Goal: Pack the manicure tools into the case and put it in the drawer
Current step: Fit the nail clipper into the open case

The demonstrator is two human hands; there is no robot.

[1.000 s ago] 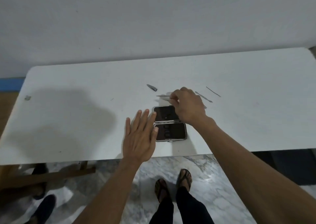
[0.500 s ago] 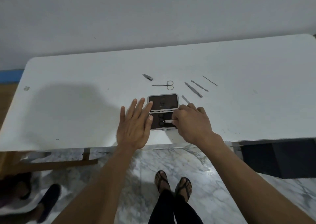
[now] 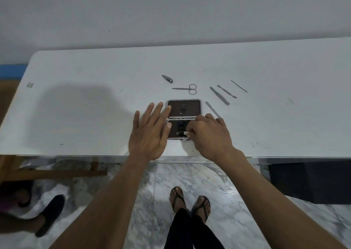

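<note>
The dark manicure case (image 3: 191, 107) lies open on the white table (image 3: 95, 106), its two halves one behind the other. My left hand (image 3: 150, 134) rests flat with fingers spread on the case's left edge. My right hand (image 3: 209, 134) is over the near half, fingers pinched on a small metal tool (image 3: 181, 133) lying inside that half. Loose on the table behind the case are a nail clipper (image 3: 167, 78), scissors (image 3: 187, 89), tweezers (image 3: 219, 95), a cuticle pusher (image 3: 227, 91), a thin pick (image 3: 239, 85) and a file (image 3: 212, 109).
The table's front edge runs just under my wrists. A small object (image 3: 29, 85) sits at the far left of the table. Wooden frame pieces (image 3: 57, 172) show under the table on the left. Another person's shoe (image 3: 51, 214) is on the marble floor at lower left.
My right hand took a tool from behind the case, brought it to the near half and has pushed it further in. The left hand stays at the case's left edge.
</note>
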